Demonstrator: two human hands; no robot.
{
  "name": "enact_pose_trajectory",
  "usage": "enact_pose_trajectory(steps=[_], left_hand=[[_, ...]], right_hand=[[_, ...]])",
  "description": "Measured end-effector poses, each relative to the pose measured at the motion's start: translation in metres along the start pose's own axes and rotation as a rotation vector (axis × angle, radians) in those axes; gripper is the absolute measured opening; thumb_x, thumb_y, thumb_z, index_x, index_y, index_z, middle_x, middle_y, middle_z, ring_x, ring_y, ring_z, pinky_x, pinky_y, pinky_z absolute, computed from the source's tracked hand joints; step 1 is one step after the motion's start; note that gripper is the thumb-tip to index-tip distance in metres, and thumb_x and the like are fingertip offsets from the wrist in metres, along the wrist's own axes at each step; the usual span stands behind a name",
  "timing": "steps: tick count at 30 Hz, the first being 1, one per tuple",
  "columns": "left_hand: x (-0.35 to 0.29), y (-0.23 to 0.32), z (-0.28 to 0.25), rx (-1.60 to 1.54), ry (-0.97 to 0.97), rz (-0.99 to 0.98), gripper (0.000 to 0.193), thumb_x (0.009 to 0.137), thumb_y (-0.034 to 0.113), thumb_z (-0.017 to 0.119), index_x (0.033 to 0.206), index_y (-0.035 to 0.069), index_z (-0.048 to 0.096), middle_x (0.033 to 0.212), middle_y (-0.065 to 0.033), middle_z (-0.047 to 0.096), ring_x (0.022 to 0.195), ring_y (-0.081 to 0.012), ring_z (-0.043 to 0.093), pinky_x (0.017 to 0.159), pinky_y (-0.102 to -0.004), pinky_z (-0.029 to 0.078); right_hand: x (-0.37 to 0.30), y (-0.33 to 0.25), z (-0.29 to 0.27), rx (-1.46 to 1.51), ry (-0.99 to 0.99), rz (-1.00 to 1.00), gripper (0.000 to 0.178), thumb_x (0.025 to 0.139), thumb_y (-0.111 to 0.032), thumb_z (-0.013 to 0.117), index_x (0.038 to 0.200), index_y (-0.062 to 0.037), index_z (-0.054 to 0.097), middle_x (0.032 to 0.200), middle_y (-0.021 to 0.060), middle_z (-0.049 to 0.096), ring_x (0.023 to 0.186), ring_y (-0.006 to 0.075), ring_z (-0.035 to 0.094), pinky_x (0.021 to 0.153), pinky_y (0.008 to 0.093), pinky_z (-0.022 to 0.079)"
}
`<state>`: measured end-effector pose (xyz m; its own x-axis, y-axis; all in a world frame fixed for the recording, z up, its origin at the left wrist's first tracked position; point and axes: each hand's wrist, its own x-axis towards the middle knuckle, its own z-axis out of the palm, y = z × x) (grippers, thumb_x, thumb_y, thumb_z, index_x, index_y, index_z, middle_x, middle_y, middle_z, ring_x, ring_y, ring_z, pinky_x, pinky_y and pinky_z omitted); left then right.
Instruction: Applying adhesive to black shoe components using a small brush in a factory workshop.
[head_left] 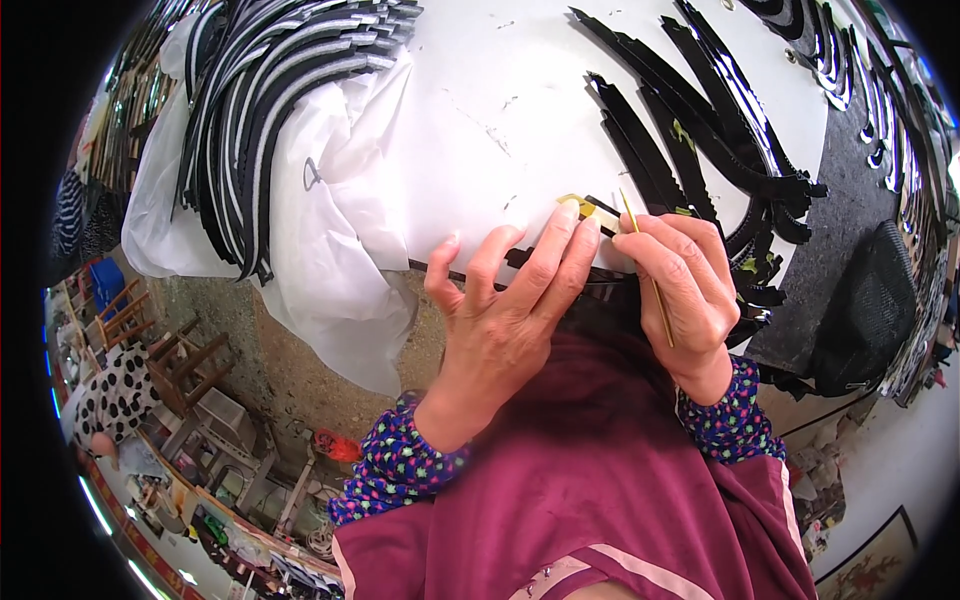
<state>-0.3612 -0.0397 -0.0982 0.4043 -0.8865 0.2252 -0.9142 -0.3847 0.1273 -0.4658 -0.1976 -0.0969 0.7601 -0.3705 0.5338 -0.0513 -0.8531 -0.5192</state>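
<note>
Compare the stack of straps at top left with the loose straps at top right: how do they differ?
The stacked straps are bundled tight on white wrapping and show white stripes; the loose straps are fanned out flat on the bare white table and look plain black. The stack lies away from both hands; the loose ones reach toward the right hand. Both are long, curved and dark.

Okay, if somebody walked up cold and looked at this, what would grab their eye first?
Probably the two hands at the near edge of the white table: the left hand presses a black strip down, the right hand holds a thin yellow stick. Next, the stack of black-and-white curved strips at upper left and loose black strips at upper right.
</note>
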Motion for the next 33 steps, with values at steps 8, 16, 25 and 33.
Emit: enact_pose_trajectory(steps=[8,16,25,33], left_hand=[[0.0,0.002,0.002,-0.014,0.009,-0.016,0.053,0.089,0.013,0.057,0.137,0.032,0.062,0.14,0.0137,0.055,0.119,-0.0147,0.048,0.113,-0.0477,0.022],[0.002,0.004,0.0,-0.035,0.013,-0.034,0.053,0.088,0.013,0.058,0.137,0.033,0.062,0.139,0.013,0.055,0.12,-0.0155,0.048,0.112,-0.0492,0.022],[0.001,0.003,0.003,-0.053,0.042,-0.034,0.049,0.089,0.017,0.059,0.135,0.03,0.061,0.138,0.0106,0.055,0.12,-0.0158,0.049,0.11,-0.0512,0.024],[0.0,0.005,0.01,-0.062,0.114,-0.046,0.039,0.087,0.025,0.063,0.126,0.028,0.066,0.139,0.0088,0.055,0.118,-0.0155,0.049,0.105,-0.0531,0.028]], right_hand=[[0.0,0.0,-0.001,0.003,-0.007,-0.005,0.034,0.064,0.011,0.069,0.097,0.0032,0.071,0.096,0.0164,0.071,0.083,0.0335,0.066,0.071,0.0386,0.056],[0.001,0.0,-0.002,0.038,-0.009,0.054,0.028,0.074,0.012,0.07,0.1,0.0027,0.071,0.095,0.0159,0.071,0.083,0.033,0.067,0.073,0.0384,0.056],[0.017,-0.018,0.0,0.449,-0.045,0.345,0.007,0.099,0.0,0.061,0.102,0.0042,0.066,0.09,0.0126,0.069,0.07,0.0181,0.063,0.062,0.0268,0.05],[0.017,-0.017,0.011,0.412,-0.05,0.357,0.008,0.102,-0.002,0.058,0.103,0.0036,0.064,0.086,0.0092,0.065,0.061,0.013,0.058,0.055,0.0254,0.048]])
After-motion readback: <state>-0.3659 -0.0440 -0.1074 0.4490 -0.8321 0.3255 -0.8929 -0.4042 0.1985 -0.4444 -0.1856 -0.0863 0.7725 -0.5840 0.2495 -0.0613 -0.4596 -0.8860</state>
